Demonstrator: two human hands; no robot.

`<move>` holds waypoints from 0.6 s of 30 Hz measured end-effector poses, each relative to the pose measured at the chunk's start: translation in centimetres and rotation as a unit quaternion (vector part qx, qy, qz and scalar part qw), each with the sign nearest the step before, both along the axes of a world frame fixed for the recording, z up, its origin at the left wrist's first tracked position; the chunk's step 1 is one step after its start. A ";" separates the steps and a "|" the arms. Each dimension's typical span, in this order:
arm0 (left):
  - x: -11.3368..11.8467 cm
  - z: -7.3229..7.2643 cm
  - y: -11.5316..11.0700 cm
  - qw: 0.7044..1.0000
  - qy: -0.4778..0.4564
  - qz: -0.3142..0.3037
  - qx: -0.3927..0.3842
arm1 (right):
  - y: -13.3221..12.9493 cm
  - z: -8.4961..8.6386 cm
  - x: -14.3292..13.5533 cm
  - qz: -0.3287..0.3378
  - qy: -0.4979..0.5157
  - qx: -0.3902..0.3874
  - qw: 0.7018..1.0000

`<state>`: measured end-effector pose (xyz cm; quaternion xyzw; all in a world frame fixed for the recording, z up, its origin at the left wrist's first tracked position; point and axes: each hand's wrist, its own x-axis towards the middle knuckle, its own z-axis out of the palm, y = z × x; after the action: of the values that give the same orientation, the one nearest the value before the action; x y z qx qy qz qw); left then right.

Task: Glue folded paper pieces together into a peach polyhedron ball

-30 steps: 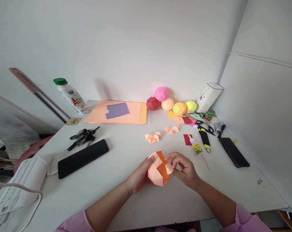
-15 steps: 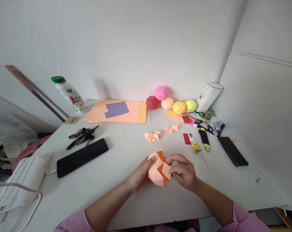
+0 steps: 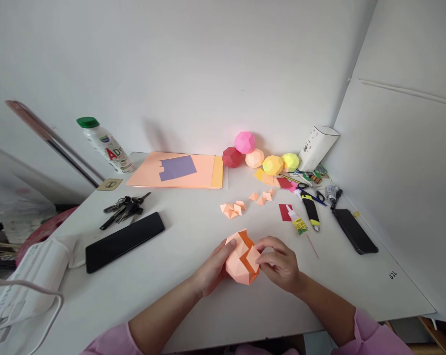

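Observation:
A peach faceted paper ball [image 3: 238, 268], partly open at its right side with an orange inside, is held above the table's front part. My left hand [image 3: 215, 266] is wrapped round its left side, thumb on top. My right hand [image 3: 280, 261] pinches a small peach paper piece [image 3: 253, 257] at the ball's open edge. Beyond the ball lie folded peach pieces [image 3: 231, 210] in a small cluster and more peach pieces [image 3: 261, 198] to their right. A glue bottle [image 3: 298, 222] rests beside a red paper square [image 3: 285, 212].
Finished balls [image 3: 255, 158] in several colours stand near the wall. Paper sheets [image 3: 141, 172], keys [image 3: 124, 209], a black phone [image 3: 124, 241] and a bottle [image 3: 106, 145] are on the left. A cutter [image 3: 311, 212] and a black case [image 3: 354, 231] lie on the right.
The small peach piece in my right fingers has shifted slightly left against the ball's opening. My left hand keeps its hold, and the whole view has moved very slightly.

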<state>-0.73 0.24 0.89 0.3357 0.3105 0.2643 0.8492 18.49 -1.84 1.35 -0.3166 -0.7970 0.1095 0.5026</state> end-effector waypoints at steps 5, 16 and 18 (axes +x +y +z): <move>0.1 0.1 0.1 1.000 0.002 -0.003 0.005 | 0.0 0.0 0.0 0.001 0.005 -0.009 1.000; 0.0 -0.3 0.0 0.999 -0.034 -0.010 -0.029 | 0.2 -0.2 0.2 -0.002 0.138 -0.175 0.975; -0.1 -0.3 0.1 0.998 -0.048 -0.011 -0.034 | 0.3 -0.4 0.4 0.000 0.157 -0.196 0.968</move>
<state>-0.79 0.30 0.59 0.2968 0.2740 0.2599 0.8771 18.85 -1.54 0.96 -0.3878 -0.6707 0.3119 0.5500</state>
